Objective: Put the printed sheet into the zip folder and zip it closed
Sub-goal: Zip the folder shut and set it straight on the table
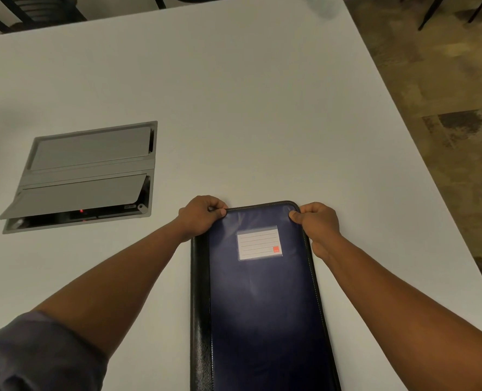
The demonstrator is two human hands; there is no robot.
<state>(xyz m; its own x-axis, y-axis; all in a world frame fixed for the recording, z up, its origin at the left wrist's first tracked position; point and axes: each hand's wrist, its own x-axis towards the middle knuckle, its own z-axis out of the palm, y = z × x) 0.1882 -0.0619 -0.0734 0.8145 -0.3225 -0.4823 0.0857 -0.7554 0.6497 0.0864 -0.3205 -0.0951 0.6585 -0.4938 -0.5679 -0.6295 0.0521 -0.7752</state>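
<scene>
The blue zip folder [262, 306] lies flat on the white table [234, 108]. The left hand [200, 214] pinches its far left corner, and the right hand [316, 224] pinches its far right corner. No printed sheet shows, so it is probably already inside. The zipping looks nearly finished.

An office meeting room: white conference table [234, 94] with recessed power box [84, 173].
</scene>
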